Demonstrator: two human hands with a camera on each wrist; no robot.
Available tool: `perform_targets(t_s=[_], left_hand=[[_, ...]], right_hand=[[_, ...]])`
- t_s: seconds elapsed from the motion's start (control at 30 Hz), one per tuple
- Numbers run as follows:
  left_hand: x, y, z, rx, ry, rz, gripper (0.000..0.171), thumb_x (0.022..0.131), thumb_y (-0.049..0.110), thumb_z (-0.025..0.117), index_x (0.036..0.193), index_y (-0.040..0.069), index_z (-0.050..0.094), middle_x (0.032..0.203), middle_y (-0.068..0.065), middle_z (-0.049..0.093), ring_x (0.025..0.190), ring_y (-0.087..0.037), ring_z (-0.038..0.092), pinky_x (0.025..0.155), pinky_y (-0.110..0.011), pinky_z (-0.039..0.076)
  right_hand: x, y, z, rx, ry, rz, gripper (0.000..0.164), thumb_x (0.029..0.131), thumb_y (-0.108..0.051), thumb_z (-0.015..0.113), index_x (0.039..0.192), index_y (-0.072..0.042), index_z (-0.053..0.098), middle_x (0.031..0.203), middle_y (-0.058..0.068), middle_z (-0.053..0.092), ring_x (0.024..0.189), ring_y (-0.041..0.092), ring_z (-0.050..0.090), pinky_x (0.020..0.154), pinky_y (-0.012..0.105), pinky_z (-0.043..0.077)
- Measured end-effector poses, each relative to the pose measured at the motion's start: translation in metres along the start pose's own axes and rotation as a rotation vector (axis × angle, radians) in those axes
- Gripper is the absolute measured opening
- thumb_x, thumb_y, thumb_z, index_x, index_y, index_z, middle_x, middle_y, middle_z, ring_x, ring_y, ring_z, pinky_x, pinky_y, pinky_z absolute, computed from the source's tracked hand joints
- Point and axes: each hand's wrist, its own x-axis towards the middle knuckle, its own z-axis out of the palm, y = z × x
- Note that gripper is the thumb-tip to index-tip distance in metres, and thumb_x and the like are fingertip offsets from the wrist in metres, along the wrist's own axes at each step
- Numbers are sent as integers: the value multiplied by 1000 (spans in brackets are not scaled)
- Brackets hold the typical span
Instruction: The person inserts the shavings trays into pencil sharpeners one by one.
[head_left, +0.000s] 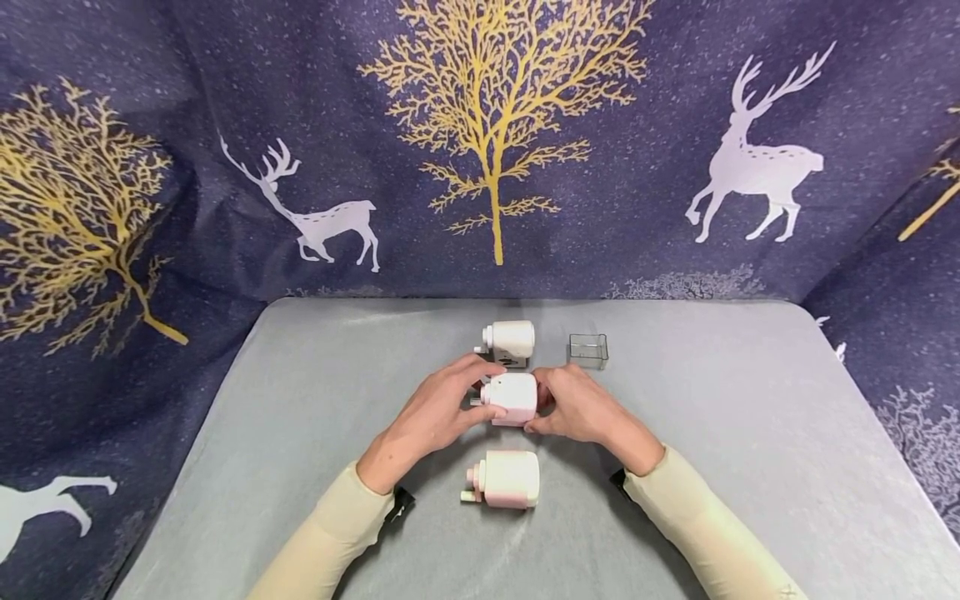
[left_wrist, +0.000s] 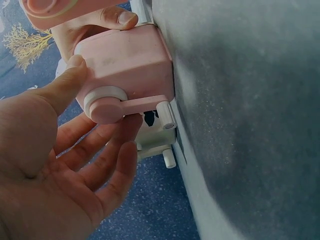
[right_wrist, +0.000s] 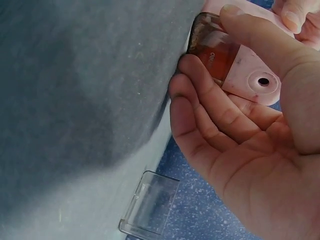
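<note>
A pink hand-crank pencil sharpener (head_left: 516,395) stands mid-table, between both hands. My left hand (head_left: 435,410) holds its crank side, with the thumb and fingers on opposite faces. In the left wrist view, the crank (left_wrist: 142,104) points toward the table beside the loose fingers. My right hand (head_left: 579,406) is at the opposite end, its thumb and fingertips pinching the see-through shavings drawer (right_wrist: 214,52). That drawer sits in the sharpener below the round pencil hole (right_wrist: 263,81). Part of the drawer's edge is hidden by the fingers.
Behind the hands stands a white crank sharpener (head_left: 513,338). To its right lies a separate clear drawer (head_left: 588,351). Nearer the front is a cream-and-pink sharpener (head_left: 510,479). The grey table (head_left: 337,358) ends at a dark blue patterned cloth (head_left: 600,208).
</note>
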Motion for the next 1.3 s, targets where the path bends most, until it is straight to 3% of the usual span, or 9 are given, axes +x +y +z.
perform_targets(t_s=[0.5,0.83,1.3], left_hand=[[-1,-1,2,-7,0,-14,59,86,41,77,138,23,58,122,13,59,112,-11,61,95,-32,51],[-1,-3,4,13,-9,-25,58,87,45,75,139,27,56,124,13,57,110,-10,61,91,-35,52],[0,-5,2,37,-16,0,57,89,47,72,139,28,55,125,15,57,105,-7,60,87,-32,52]], right_hand=[[-1,3,2,5,3,-18,32,69,-21,91,89,-15,67,78,-6,70,73,12,67,68,22,54],[-2,6,2,-23,16,-28,32,68,-25,92,85,-16,66,77,-4,68,68,13,60,62,23,50],[-1,7,0,-29,22,-44,35,69,-27,92,88,-15,65,78,-5,68,71,12,62,65,23,51]])
